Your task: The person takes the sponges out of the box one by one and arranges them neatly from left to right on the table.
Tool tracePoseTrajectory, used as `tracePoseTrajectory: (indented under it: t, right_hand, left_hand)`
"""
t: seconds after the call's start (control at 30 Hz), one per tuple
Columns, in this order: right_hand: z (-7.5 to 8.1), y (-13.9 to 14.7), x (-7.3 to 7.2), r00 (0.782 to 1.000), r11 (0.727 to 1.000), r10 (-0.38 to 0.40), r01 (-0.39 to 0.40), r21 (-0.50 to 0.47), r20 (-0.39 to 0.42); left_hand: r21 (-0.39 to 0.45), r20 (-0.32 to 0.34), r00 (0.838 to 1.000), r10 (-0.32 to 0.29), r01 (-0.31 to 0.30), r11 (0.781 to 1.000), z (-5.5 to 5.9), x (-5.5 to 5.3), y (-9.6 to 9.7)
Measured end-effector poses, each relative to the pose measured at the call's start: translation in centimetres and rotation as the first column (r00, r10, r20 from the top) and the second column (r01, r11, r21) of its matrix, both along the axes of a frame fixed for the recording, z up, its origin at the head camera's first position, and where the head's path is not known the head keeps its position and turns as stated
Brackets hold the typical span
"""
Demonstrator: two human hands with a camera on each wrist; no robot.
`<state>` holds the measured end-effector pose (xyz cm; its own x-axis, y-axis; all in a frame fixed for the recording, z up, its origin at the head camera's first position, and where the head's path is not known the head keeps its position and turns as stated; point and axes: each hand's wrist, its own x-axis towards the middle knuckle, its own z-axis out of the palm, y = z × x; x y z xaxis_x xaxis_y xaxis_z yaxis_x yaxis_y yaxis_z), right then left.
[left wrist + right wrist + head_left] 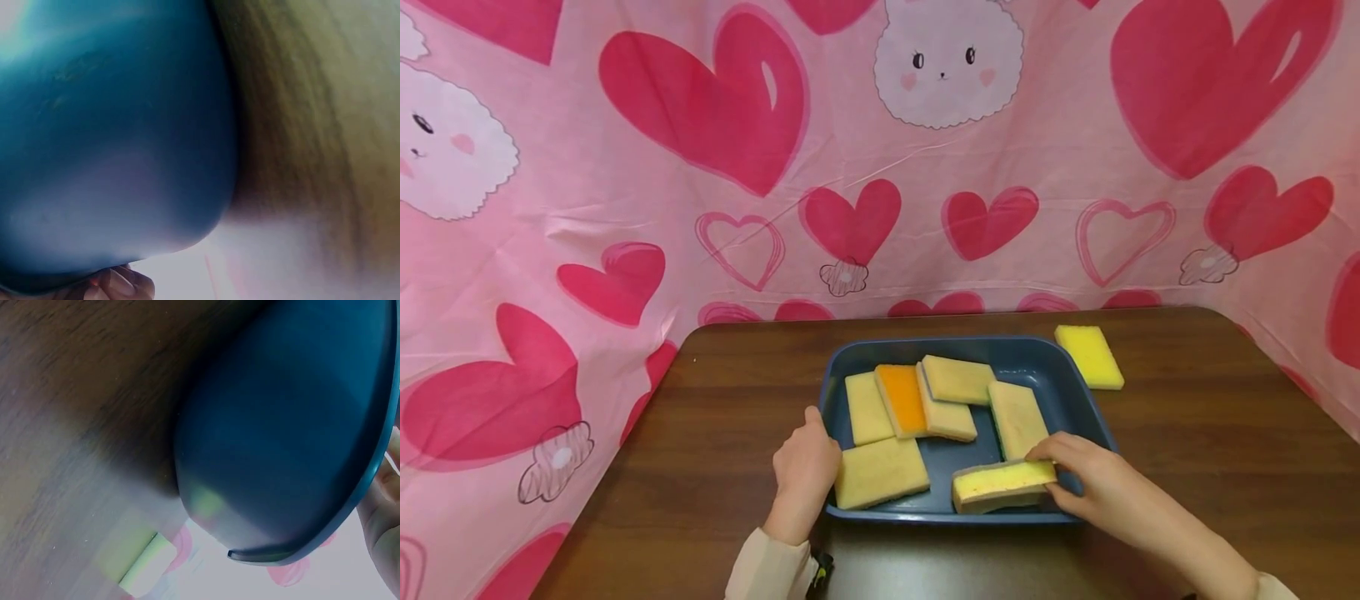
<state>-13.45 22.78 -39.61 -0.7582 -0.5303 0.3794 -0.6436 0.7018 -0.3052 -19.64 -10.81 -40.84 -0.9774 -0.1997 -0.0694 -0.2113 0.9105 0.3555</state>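
Note:
A dark blue rectangular tray [940, 517] with several sponges in it stands on the table. At its left side my left hand [807, 467] grips the rim; in the left wrist view its curled fingers [125, 282] show at the tray's edge. My right hand [1086, 475] reaches over the near right corner and pinches the right end of a yellow sponge [1006, 478] with a tan face, tipped on its long edge. Just behind it lies a pale sponge [1018, 421]. A pale yellow sponge [880, 473] lies flat beside my left hand.
Farther back in the tray, an orange-topped sponge [901, 400] and pale sponges [958, 380] overlap. Outside the far right corner a bright yellow sponge [1090, 357] lies on the brown wooden table [1210, 400]. A pink cloth [842, 150] with hearts hangs behind.

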Motion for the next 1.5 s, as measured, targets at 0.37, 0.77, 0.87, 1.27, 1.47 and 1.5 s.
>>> tracePoseTrajectory:
  t: [0.37, 0.77, 0.87, 1.27, 1.47, 1.5]
  right_hand:
    - [0.6, 0.5, -0.1, 0.994, 0.985, 0.045, -0.061, -0.163, -0.099]
    - [2.4, 1.9, -1.1, 0.982, 0.954, -0.153, 0.118, -0.275, -0.111]
    - [2.8, 2.4, -1.4, 0.975, 0.931, -0.212, 0.180, -0.319, -0.068]
    - [4.1, 5.4, -3.0, 0.898, 0.809, -0.414, 0.439, -0.390, 0.150]
    - [4.1, 7.2, -4.2, 0.834, 0.749, -0.518, 0.550, -0.370, 0.191]
    - [4.1, 7.5, -4.4, 0.818, 0.734, -0.536, 0.573, -0.363, 0.208]
  left_hand:
    - [-0.019, -0.021, 1.000, 0.005, -0.005, 1.000, -0.1, 0.0, 0.1]
    - [-0.017, -0.029, 1.000, 0.010, -0.010, 1.000, -0.1, 0.3, 0.2]
    - [-0.021, -0.029, 1.000, 0.008, -0.009, 1.000, -0.1, 0.3, 0.2]
    - [-0.022, -0.027, 1.000, 0.008, -0.009, 1.000, 0.0, 0.2, 0.2]
    - [-0.025, -0.021, 1.000, 0.009, -0.009, 1.000, -0.1, 0.2, 0.2]
    - [-0.024, -0.020, 1.000, 0.009, -0.010, 1.000, -0.1, 0.1, 0.2]
